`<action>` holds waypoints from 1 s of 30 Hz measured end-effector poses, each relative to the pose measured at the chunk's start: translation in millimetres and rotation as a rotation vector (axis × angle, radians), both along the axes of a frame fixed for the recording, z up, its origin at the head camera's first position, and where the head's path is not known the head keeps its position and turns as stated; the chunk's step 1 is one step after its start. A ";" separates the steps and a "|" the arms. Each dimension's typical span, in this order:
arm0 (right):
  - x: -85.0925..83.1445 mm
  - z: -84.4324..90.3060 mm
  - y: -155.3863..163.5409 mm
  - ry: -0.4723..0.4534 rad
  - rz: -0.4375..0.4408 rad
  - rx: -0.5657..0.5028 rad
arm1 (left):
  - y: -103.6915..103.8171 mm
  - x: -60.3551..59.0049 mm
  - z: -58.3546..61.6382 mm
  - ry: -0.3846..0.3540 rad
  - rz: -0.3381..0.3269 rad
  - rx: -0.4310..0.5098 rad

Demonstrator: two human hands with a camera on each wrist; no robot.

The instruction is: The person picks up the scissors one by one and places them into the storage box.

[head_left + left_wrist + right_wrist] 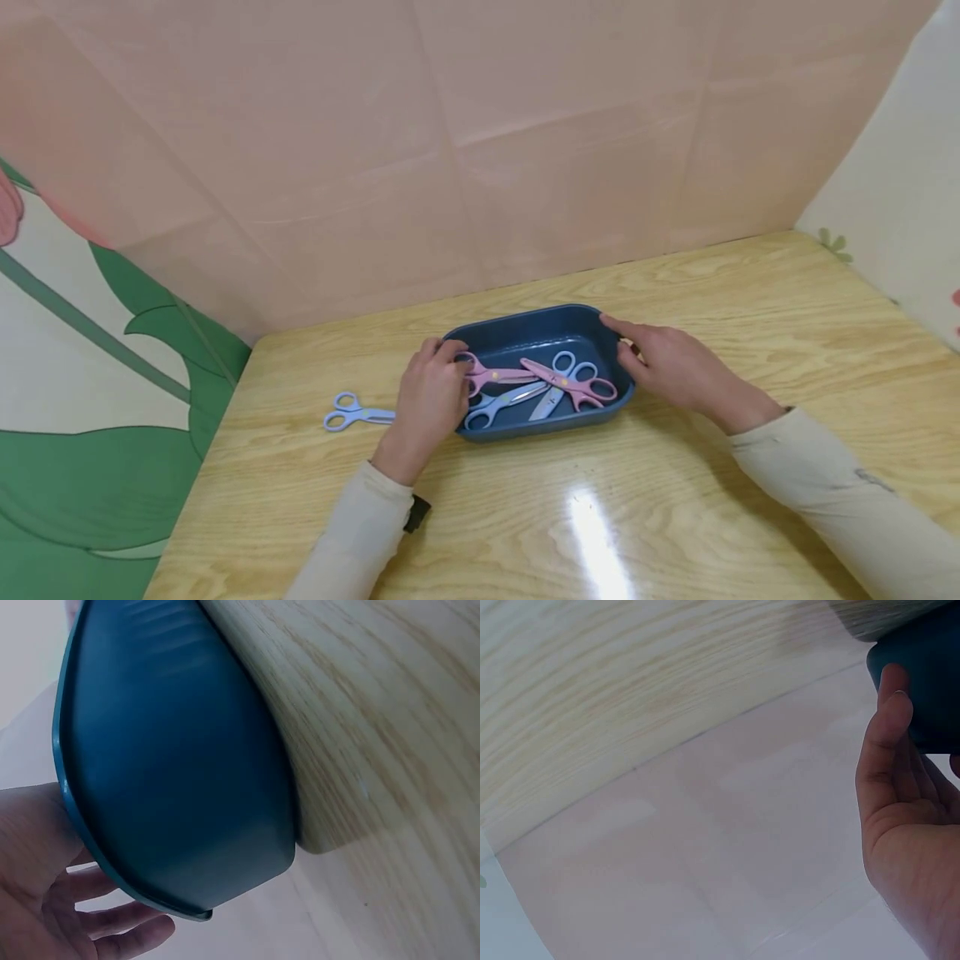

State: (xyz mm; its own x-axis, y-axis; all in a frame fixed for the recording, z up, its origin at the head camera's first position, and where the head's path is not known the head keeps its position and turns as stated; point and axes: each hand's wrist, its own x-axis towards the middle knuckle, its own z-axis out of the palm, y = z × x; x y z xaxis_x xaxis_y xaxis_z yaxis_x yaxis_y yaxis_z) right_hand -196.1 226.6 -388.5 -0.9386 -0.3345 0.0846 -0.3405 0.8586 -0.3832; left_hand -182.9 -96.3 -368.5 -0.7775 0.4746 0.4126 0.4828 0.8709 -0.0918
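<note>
A dark blue rectangular tray (pixel 517 333) stands on the wood-grain table, holding several pink and blue scissors. My left hand (pixel 433 387) reaches over its left end, fingers bent at the rim and overlapping the handle loops of pink scissors (pixel 491 377). Whether those fingers pinch the handle I cannot tell. At the opposite end, my right hand (pixel 667 362) grips the tray wall, one finger along the rim. Another pair of pink scissors (pixel 573 383) lies across blue ones in the tray. From the left wrist, the tray's outer wall (pixel 180 765) hides the scissors.
Left of the tray, blue scissors (pixel 352 412) lie on the table (pixel 480 533), their tips hidden behind my left hand. A pinkish sheet (pixel 487 167) hangs along the back edge. Patterned panels (pixel 67 367) border the sides.
</note>
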 end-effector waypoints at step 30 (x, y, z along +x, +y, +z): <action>0.1 -1.9 -1.1 0.009 -0.002 0.001 | 2.4 -10.5 -11.9 -0.121 0.042 0.116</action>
State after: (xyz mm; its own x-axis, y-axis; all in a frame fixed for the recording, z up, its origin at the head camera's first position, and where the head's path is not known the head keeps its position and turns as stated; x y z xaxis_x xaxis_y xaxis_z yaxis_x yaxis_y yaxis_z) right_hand -196.1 225.6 -390.4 -0.9384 -0.3329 0.0925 -0.3423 0.8597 -0.3790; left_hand -193.3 -93.9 -380.4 -0.8431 0.3954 0.3644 0.4473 0.8919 0.0671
